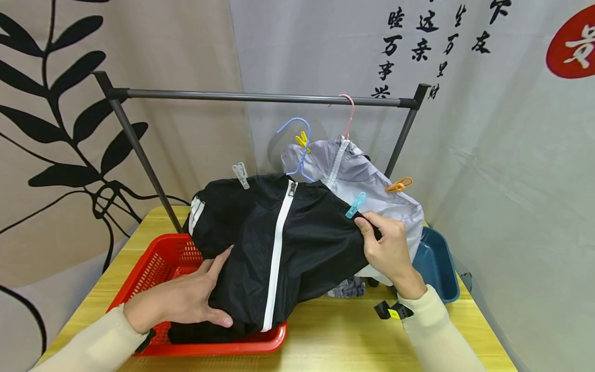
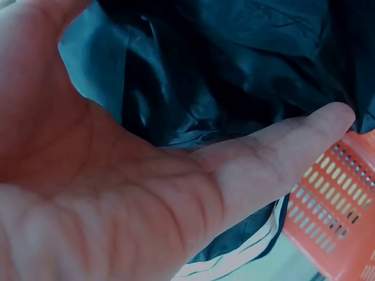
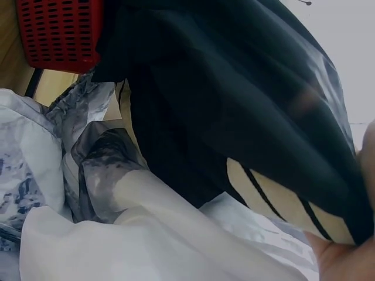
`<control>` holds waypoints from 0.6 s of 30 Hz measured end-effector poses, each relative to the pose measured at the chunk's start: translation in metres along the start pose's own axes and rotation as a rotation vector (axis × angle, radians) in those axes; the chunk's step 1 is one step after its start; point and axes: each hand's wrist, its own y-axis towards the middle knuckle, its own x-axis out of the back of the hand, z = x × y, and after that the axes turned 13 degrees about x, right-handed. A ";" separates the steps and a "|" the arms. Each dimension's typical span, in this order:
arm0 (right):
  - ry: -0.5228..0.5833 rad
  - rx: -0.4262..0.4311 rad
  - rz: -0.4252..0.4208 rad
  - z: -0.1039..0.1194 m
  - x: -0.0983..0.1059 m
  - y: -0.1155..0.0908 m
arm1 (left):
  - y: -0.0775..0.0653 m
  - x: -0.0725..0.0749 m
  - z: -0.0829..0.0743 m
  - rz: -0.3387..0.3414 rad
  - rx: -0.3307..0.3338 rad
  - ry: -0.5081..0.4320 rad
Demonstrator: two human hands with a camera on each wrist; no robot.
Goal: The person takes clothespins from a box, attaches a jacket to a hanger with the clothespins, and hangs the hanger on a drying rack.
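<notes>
A black jacket (image 1: 246, 232) with a white zipper strip spreads over the front of the red basket. The hook of a blue hanger (image 1: 308, 129) rises from its collar, below the rail. A white clothespin (image 1: 240, 175) sits at one shoulder and a teal clothespin (image 1: 356, 205) at the other. My left hand (image 1: 186, 294) rests against the jacket's lower side, its fingers extended; the left wrist view shows the palm beside the dark cloth. With thumb and fingers, my right hand (image 1: 388, 248) pinches the jacket's sleeve just below the teal clothespin.
A grey rail (image 1: 223, 96) spans the table. From it a pale lilac jacket (image 1: 372, 181) hangs on a pink hanger (image 1: 349, 116), with yellow (image 1: 303, 140) and orange (image 1: 398, 185) clothespins nearby. The red basket (image 1: 144, 274) stands at left, a blue bin (image 1: 439, 263) at right.
</notes>
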 end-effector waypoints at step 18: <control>0.014 0.044 0.039 -0.001 -0.002 -0.004 | 0.030 -0.011 0.000 0.101 -0.039 0.117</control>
